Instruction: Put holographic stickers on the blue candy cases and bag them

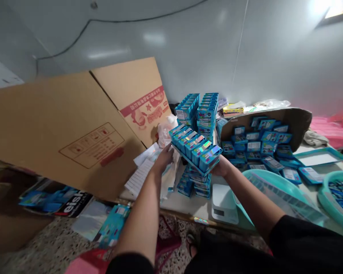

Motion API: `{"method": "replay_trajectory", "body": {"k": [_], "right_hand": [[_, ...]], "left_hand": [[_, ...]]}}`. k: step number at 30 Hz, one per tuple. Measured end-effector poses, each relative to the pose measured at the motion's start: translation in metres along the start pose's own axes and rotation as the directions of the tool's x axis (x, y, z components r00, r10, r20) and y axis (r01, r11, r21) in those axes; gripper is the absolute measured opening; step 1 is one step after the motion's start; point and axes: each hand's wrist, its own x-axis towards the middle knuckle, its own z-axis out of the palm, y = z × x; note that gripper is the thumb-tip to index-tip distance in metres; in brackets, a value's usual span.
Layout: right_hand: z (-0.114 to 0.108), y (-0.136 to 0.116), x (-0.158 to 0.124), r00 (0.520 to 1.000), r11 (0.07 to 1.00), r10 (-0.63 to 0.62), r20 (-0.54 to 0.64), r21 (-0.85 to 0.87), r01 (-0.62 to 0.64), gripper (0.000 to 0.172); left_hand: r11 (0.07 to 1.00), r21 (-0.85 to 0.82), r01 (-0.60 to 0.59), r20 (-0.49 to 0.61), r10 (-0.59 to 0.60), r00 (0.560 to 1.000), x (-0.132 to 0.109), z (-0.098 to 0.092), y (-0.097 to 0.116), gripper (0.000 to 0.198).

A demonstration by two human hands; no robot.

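Observation:
Between my two hands I carry a blue display tray of small candy boxes, tilted, its right end lower. My left hand is closed on its left end, fingers partly hidden under it. At the right end my right hand grips it, its fingers mostly behind the tray. Beyond it stand two tall stacks of similar filled trays. Beneath it, lower stacks of blue boxes rest on the table. A white scale lies near the table's front edge, below my right hand.
A big open cardboard box fills the left side. On the right, a brown carton holds many blue boxes. Turquoise basins stand in front of it, one with blue wrapped pieces. Papers lie left of my left hand.

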Motion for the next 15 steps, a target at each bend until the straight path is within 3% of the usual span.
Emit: {"method": "replay_trajectory", "body": {"k": [2, 5, 8, 11, 15], "right_hand": [[0.004, -0.002, 0.007, 1.0, 1.0, -0.014, -0.025, -0.023, 0.013, 0.024], [0.005, -0.012, 0.008, 0.998, 0.998, -0.034, -0.058, -0.049, 0.032, 0.022], [0.001, -0.024, 0.005, 0.992, 0.998, -0.043, -0.119, -0.056, 0.037, 0.02], [-0.009, -0.033, 0.003, 0.973, 0.997, -0.051, -0.226, -0.068, 0.037, 0.015], [-0.03, -0.046, 0.007, 0.898, 0.984, -0.166, -0.407, -0.124, 0.126, 0.012]], "left_hand": [[1.0, -0.015, -0.015, 0.069, 0.016, 0.997, 0.039, 0.013, 0.006, 0.054], [0.998, -0.028, -0.052, 0.102, 0.055, 0.993, 0.056, 0.013, -0.001, 0.047], [0.995, -0.014, -0.097, 0.071, 0.098, 0.993, 0.045, 0.01, -0.018, 0.045], [0.992, 0.044, -0.119, 0.002, 0.119, 0.993, 0.026, 0.019, -0.029, 0.043], [0.984, 0.147, -0.1, -0.11, 0.117, 0.987, -0.003, 0.041, -0.029, 0.032]]}}
